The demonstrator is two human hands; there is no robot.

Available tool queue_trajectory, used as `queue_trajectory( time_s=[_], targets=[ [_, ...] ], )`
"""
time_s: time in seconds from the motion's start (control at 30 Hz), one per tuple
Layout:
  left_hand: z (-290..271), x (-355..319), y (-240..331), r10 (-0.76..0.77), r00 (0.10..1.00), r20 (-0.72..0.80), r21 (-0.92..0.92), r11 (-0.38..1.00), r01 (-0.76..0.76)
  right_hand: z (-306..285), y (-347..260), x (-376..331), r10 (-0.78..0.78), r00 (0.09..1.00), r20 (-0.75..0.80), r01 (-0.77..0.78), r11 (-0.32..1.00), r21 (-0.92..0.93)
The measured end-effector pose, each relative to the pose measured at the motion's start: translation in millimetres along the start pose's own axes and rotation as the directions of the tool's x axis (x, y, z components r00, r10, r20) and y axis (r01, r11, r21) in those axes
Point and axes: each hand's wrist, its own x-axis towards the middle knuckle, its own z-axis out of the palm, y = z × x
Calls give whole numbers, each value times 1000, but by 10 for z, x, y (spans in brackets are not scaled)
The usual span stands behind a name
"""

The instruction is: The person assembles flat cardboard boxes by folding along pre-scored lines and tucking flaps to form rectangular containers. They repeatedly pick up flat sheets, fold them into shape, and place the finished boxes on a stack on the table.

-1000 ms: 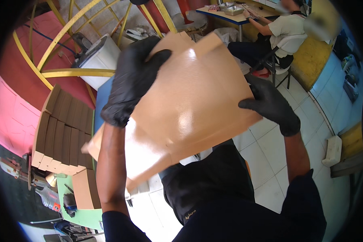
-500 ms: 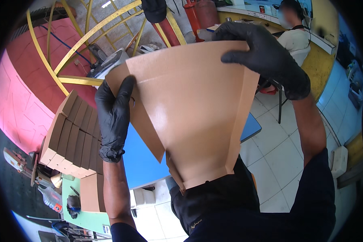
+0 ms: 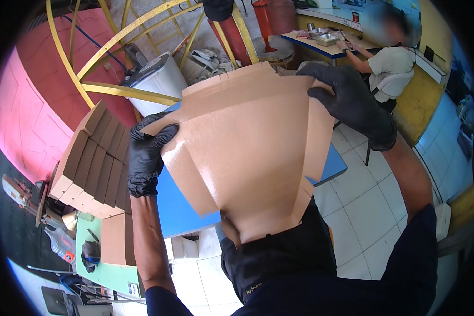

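A brown cardboard box blank (image 3: 247, 152) is held up in front of me, its side flaps partly bent along the creases. My left hand (image 3: 148, 152), in a black glove, is closed on a flap at its far left corner, thumb on the inner face. At the far right corner my right hand (image 3: 350, 102), gloved too, pinches the edge between thumb and fingers. The near end of the blank hangs by my dark clothing. Beneath it lies a blue tabletop (image 3: 181, 205), largely hidden.
Folded brown boxes (image 3: 92, 163) are stacked at the left. Close by, a green table (image 3: 110, 276) bears a brown box and a dark cloth. Yellow metal bars (image 3: 129, 94) curve across the far left. A seated person (image 3: 392, 63) works at another table, far right.
The blank's far edge has tipped down and away, its far flap now bent up into view. My right hand has come lower, and my left hand has shifted its hold on the corner flap.
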Motion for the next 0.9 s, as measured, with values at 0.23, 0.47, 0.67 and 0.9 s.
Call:
queue_trajectory(
  time_s=[0.23, 0.47, 0.67, 0.9],
  targets=[
    [-153, 82, -3, 27, 999, 20, -251, 968, -21, 117, 17, 27, -608, 792, -54, 420, 607, -675],
    [183, 7, 113, 229, 972, 43, 215, 948, -233, 141, -533, 243, -264, 949, -174, 224, 950, -216],
    [562, -50, 295, 302, 919, 253, 123, 932, -340, 623, -891, 620, -175, 975, 139, 70, 831, 551],
    [442, 11, 840, -119, 980, 159, 346, 936, 58, 867, -1013, 606, -206, 977, -52, 211, 924, 318]
  ],
)
